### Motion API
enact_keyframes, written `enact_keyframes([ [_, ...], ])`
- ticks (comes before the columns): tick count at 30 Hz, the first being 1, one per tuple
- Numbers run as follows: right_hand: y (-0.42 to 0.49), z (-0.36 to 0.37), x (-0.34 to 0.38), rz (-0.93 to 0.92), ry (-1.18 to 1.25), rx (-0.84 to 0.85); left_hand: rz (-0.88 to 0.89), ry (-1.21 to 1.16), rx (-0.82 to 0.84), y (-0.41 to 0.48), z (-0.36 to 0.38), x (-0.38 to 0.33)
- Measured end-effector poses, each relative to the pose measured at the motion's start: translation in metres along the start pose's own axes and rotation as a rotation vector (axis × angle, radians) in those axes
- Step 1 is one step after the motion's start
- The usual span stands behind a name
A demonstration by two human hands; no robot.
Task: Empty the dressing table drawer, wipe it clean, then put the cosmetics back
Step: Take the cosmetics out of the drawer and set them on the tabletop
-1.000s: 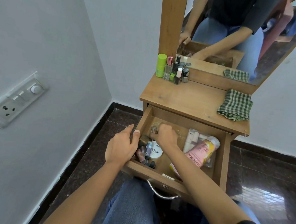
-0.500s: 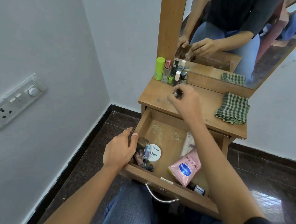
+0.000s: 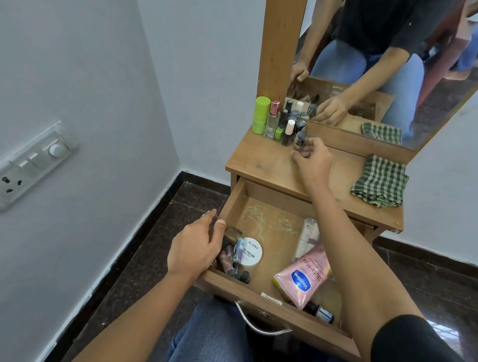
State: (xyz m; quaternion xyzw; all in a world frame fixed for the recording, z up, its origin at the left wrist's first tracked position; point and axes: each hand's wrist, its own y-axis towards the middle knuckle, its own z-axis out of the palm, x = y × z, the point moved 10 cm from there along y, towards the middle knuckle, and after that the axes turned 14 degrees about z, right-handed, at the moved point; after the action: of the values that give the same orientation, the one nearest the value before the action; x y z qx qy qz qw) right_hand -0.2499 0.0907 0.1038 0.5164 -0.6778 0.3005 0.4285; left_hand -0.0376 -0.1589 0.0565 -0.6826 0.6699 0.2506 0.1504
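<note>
Fingers [image 3: 309, 147] of the right hand [image 3: 312, 159] are curling round the base of a small dark-capped bottle [image 3: 300, 137] at the edge of the row of bottles [image 3: 279, 123] on the desk [image 3: 263, 165]. Whether they are gripping it or letting it go cannot be told. The left hand [image 3: 195, 247] is clasping the left wall of the open drawer [image 3: 231, 200], thumb inside and the other fingers outside, steadying it.

Emptying seems to be the step in hand, and it looks roughly half done. A soft pink tube [image 3: 304, 276] is lying in the drawer with pale slim tubes [image 3: 307, 238] just behind it. A flat round white tin [image 3: 251, 253] is sitting near the left hand among small dark sticks and caps, and a little dark bottle [image 3: 320, 311] is resting against the front wall.

Next, the right hand is probably going back down for another item. The small round pieces by the left wall are likely calling for a fingertip pinch, while the tube looks squashy enough for a whole-hand grab.

Pale scratchy streaks [image 3: 269, 219] are showing on the smooth wooden drawer floor. A folded green checked cloth [image 3: 381, 181], woven and limp, is waiting on the desk's right side, well apart from the glass and plastic bottles.
</note>
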Motion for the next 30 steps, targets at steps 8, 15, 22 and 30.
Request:
enact_keyframes([
  [8, 0.018, 0.005, -0.003, 0.088, 0.094, -0.009, -0.005, -0.010, -0.007, 0.000, 0.000, 0.000],
  [15, 0.023, 0.006, -0.007, 0.100, 0.069, -0.024, -0.008, -0.025, -0.012, 0.000, 0.001, 0.002],
  [22, 0.015, 0.002, -0.009, 0.087, 0.071, -0.031, -0.023, -0.018, -0.002, -0.001, -0.001, 0.000],
  [30, -0.066, 0.002, 0.008, -0.215, 0.052, 0.019, -0.028, -0.018, -0.005, -0.002, -0.002, -0.001],
])
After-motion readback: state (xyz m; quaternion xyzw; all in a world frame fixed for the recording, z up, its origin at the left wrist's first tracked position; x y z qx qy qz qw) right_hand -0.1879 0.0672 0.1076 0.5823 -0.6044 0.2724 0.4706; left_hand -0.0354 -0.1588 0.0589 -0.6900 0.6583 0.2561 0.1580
